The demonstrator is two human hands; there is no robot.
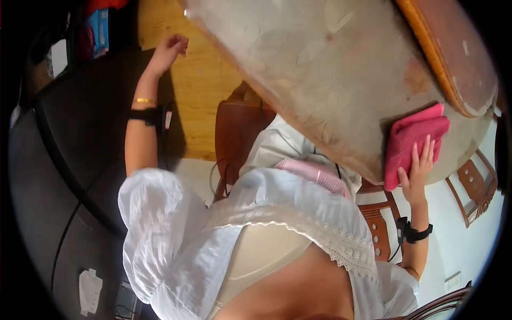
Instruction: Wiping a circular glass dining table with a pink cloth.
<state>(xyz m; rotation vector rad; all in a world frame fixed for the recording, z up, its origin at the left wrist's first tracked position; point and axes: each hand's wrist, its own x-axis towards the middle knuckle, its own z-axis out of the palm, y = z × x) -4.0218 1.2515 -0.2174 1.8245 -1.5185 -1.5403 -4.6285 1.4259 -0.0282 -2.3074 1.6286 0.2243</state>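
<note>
A folded pink cloth lies on the worn, grey-beige tabletop, close to its near right edge. My right hand rests on the cloth's near side. Its fingers are stretched out and apart over the fabric, with the thumb spread toward the lower edge. Away to the left, my left hand is held out over the yellow wood-look floor, beside the table. Its fingers are curled in, and nothing shows in them. Each wrist wears a black strap; the left also has a gold-coloured bracelet.
A raised brown disc with an orange-brown rim stands on the table. Wooden chairs stand at the right, and a brown chair seat is beside my legs. A large black surface fills the left, with packages beyond it.
</note>
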